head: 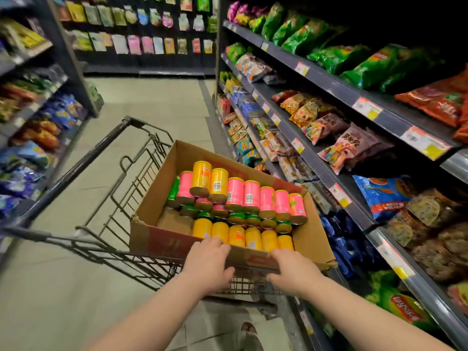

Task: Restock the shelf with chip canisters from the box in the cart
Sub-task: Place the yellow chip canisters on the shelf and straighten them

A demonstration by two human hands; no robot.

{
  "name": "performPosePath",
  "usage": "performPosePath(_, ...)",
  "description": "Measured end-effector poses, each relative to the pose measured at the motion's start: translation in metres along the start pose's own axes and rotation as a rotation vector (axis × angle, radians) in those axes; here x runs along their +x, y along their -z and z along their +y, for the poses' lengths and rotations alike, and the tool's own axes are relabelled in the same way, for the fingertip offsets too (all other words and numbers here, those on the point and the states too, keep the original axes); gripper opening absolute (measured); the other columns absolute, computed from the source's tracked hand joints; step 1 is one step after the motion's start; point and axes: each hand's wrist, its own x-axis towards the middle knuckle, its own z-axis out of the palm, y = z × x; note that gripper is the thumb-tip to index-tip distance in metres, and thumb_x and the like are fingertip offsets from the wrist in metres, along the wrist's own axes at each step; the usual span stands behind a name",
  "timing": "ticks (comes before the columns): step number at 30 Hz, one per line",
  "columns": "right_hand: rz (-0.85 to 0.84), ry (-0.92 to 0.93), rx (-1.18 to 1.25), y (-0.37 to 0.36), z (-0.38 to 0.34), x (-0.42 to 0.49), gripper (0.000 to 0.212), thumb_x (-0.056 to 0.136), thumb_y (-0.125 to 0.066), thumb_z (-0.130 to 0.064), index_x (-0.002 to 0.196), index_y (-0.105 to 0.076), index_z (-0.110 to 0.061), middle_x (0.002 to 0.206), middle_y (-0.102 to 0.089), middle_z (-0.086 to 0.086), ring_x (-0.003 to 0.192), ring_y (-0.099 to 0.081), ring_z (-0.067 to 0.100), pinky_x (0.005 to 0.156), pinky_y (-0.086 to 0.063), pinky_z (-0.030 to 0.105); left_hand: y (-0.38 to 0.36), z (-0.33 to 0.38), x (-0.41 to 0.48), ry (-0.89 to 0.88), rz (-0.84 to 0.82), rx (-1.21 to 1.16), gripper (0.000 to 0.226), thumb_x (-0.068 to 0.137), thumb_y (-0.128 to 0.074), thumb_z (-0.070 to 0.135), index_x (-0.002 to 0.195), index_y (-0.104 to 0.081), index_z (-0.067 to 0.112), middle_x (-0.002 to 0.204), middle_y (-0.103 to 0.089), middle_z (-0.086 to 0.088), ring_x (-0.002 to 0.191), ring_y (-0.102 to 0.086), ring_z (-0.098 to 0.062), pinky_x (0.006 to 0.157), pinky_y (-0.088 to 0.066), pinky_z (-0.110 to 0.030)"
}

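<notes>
A cardboard box (162,198) sits tilted in a dark wire shopping cart (119,188). Inside it lie several chip canisters: pink ones (250,196), yellow ones (202,177) and green ones (253,219), most on their sides in rows. My left hand (210,264) grips the box's near edge, fingers curled over the rim beside the front yellow canisters (253,238). My right hand (293,271) grips the same near edge further right, thumb under the cardboard. Both forearms reach in from the bottom of the frame.
A tall shelf unit (336,171) full of snack bags runs along the right, close to the cart. Another snack shelf (38,138) lines the left. The tiled aisle floor (157,102) stretches ahead to a back wall of hanging packets (141,29).
</notes>
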Motion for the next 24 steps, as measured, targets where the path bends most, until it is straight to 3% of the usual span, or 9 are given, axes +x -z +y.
performPosePath(3,-0.015,0.018,0.004,0.004,-0.006,0.020,0.040,0.087,-0.056,-0.042,0.122,-0.050,-0.025,0.120,-0.055,0.000,0.110,-0.055,0.022,0.085,-0.051,0.037,0.002,-0.018,0.003,0.041,0.020,-0.019,0.048,0.088,-0.045,0.051,0.126,-0.050,0.022,0.129,-0.050,0.000,0.120,-0.043,-0.023,0.100,-0.035,-0.038)
performPosePath(7,-0.031,0.052,-0.004,0.009,-0.012,0.051,0.050,0.088,-0.056,-0.043,0.134,-0.044,-0.024,0.135,-0.049,0.000,0.123,-0.049,0.022,0.094,-0.046,0.036,0.004,-0.040,0.009,0.116,0.029,-0.035,0.048,0.089,-0.046,0.050,0.128,-0.050,0.023,0.126,-0.049,0.001,0.120,-0.043,-0.023,0.100,-0.034,-0.037)
performPosePath(11,-0.037,0.084,-0.014,0.016,-0.017,0.087,0.053,0.088,-0.057,-0.043,0.135,-0.043,-0.025,0.137,-0.047,0.001,0.125,-0.048,0.023,0.095,-0.043,0.033,0.009,-0.056,0.028,0.156,0.013,-0.037,0.047,0.089,-0.046,0.050,0.128,-0.050,0.023,0.126,-0.049,0.001,0.120,-0.044,-0.022,0.100,-0.035,-0.038)
performPosePath(24,-0.216,0.106,-0.002,0.007,-0.004,0.199,0.050,0.084,-0.057,-0.038,0.132,-0.047,-0.025,0.135,-0.050,0.003,0.124,-0.049,0.026,0.096,-0.047,0.037,-0.001,-0.084,0.130,0.177,-0.200,-0.028,0.046,0.090,-0.046,0.048,0.129,-0.049,0.024,0.128,-0.049,0.002,0.121,-0.045,-0.019,0.102,-0.036,-0.036)
